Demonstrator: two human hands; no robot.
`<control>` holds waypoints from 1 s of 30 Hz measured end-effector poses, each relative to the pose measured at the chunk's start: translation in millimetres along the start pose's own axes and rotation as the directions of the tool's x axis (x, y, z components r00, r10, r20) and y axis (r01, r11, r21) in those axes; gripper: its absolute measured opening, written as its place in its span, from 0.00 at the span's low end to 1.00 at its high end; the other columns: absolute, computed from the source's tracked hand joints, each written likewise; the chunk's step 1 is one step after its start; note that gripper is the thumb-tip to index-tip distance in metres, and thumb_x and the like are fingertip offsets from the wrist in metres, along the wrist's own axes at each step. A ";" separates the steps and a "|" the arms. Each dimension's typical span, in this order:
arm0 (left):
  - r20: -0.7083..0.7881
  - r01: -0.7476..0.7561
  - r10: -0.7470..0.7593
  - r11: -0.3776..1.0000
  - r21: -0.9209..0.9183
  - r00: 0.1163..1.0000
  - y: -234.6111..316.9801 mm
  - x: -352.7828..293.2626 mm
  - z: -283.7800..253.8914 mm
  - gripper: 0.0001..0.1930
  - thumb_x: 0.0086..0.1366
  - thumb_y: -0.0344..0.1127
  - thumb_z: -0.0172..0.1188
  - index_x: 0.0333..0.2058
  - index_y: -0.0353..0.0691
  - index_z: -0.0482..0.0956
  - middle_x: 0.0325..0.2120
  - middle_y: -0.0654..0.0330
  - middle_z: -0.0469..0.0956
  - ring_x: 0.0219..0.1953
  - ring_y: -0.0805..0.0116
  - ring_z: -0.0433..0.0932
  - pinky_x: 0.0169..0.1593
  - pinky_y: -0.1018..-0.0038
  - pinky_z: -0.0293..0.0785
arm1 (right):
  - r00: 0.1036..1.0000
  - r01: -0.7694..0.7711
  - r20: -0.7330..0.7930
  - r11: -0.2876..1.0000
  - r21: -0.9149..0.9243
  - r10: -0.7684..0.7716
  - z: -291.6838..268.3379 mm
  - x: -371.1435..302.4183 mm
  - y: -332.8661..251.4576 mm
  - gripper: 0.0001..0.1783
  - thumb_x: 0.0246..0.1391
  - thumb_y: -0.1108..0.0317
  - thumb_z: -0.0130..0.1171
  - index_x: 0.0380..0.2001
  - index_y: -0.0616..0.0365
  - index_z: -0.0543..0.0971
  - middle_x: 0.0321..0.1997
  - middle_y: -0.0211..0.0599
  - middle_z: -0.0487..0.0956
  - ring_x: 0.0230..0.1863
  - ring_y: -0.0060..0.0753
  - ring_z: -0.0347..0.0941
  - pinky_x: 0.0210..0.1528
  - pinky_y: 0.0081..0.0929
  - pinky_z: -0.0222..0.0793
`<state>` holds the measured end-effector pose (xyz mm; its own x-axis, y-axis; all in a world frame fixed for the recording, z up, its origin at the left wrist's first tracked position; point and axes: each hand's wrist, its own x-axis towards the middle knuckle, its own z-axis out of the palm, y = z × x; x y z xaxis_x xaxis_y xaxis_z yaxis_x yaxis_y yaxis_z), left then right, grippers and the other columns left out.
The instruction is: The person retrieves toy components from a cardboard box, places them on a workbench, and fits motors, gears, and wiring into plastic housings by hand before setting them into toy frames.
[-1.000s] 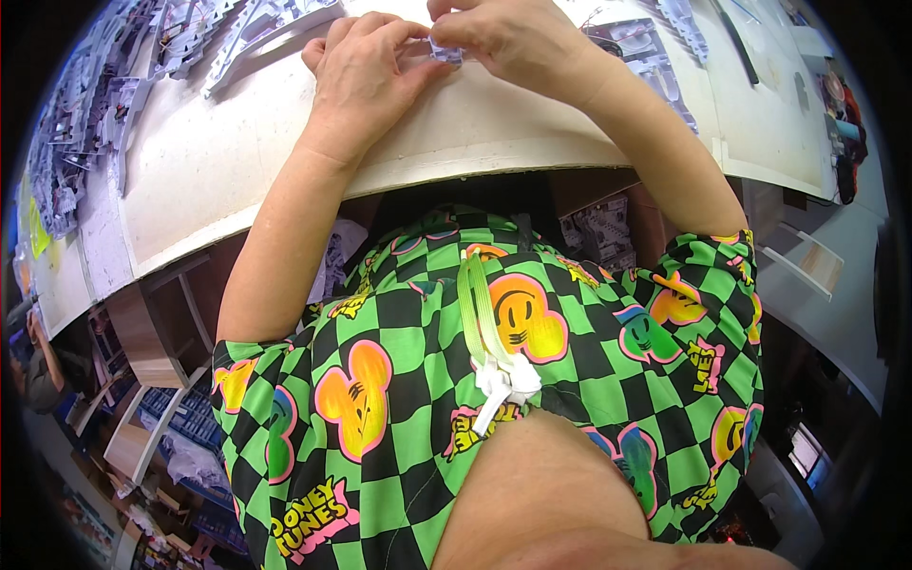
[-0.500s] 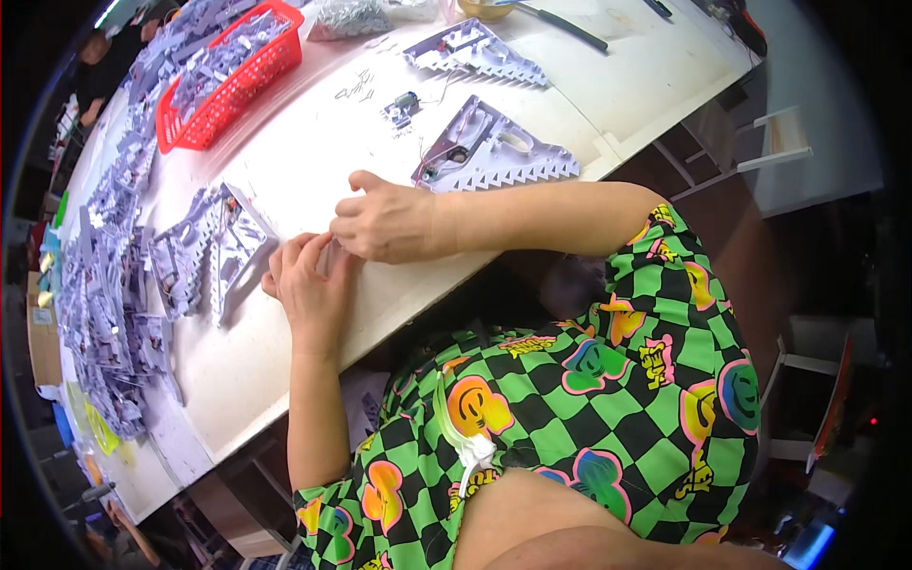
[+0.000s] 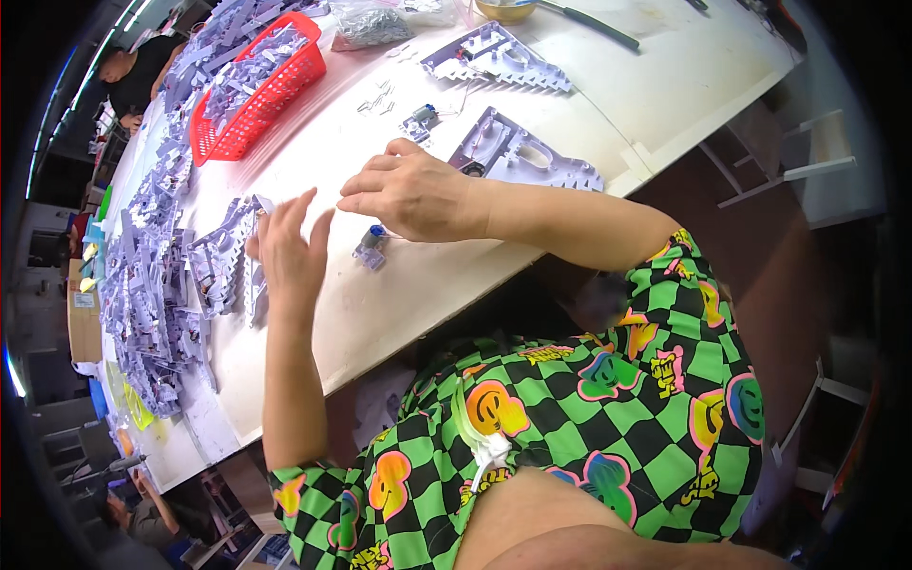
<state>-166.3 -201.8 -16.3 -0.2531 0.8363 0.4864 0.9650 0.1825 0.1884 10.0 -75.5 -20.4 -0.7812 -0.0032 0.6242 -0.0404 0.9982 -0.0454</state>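
Observation:
My left hand is raised over the table, fingers and thumb spread, with nothing visible in it. To its right, my right hand reaches in with its fingertips pointing left and slightly apart; no object shows in them. Just below the right hand, a small blue-ended motor in a pale housing lies on the white table, a thin wire running from it toward the wrist. A grey-lilac plastic shell half with a toothed edge lies partly behind my right forearm. More toothed shell parts lie beyond my left hand.
A long heap of grey-lilac plastic parts covers the left side. A red basket of such parts stands at the back. Another shell half, a second motor, loose pins and a black-handled tool lie farther off.
My hands, close together before, have parted, the left to the left and the right to the right. A motor now shows on the table below them. The view has shifted slightly.

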 end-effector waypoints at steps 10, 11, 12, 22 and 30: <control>0.155 -0.213 0.201 0.975 0.065 0.967 -0.5 172.6 92.6 0.14 0.61 0.47 0.58 0.42 0.51 0.83 0.39 0.59 0.80 0.44 0.57 0.75 0.47 0.57 0.58 | 0.982 -0.080 -0.164 0.992 0.095 0.095 -21.2 18.3 -24.7 0.09 0.47 0.70 0.61 0.36 0.51 0.81 0.39 0.26 0.80 0.40 0.27 0.75 0.47 0.30 0.62; 0.147 -0.232 0.220 0.970 0.074 0.964 4.2 182.5 105.1 0.15 0.61 0.47 0.57 0.44 0.51 0.82 0.40 0.60 0.80 0.47 0.57 0.75 0.49 0.58 0.59 | 0.977 -0.084 -0.187 0.992 0.096 0.101 -21.5 19.1 -25.9 0.09 0.47 0.70 0.61 0.35 0.51 0.81 0.39 0.26 0.80 0.40 0.27 0.75 0.47 0.30 0.61; 0.141 -0.247 0.234 0.965 0.083 0.962 5.9 189.5 116.5 0.15 0.62 0.47 0.57 0.45 0.51 0.82 0.41 0.61 0.80 0.49 0.58 0.74 0.50 0.59 0.59 | 0.972 -0.087 -0.209 0.991 0.100 0.106 -21.0 20.5 -26.0 0.09 0.47 0.70 0.61 0.35 0.51 0.81 0.39 0.25 0.80 0.40 0.27 0.75 0.47 0.30 0.61; 0.348 -0.288 0.159 0.888 0.357 0.924 -17.5 188.7 152.1 0.11 0.55 0.36 0.57 0.35 0.57 0.85 0.38 0.65 0.82 0.44 0.61 0.76 0.52 0.53 0.62 | 0.947 -0.209 -0.194 0.950 0.230 0.256 -14.0 42.8 -28.1 0.13 0.43 0.75 0.57 0.36 0.55 0.81 0.39 0.35 0.80 0.41 0.39 0.75 0.46 0.36 0.64; -0.003 -0.002 0.001 0.880 -0.475 1.000 14.9 138.8 60.1 0.12 0.53 0.50 0.63 0.32 0.53 0.87 0.28 0.60 0.83 0.35 0.63 0.80 0.44 0.60 0.67 | 0.900 -0.321 -0.299 0.946 0.035 0.317 -47.4 53.8 -2.4 0.16 0.50 0.77 0.62 0.44 0.57 0.80 0.43 0.39 0.80 0.47 0.39 0.76 0.50 0.30 0.69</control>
<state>-182.9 -52.0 2.7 -0.2526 0.8349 0.4891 0.8169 -0.0868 0.5702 -2.4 -75.3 50.3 -0.5301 0.3315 0.7805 0.1914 0.9434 -0.2707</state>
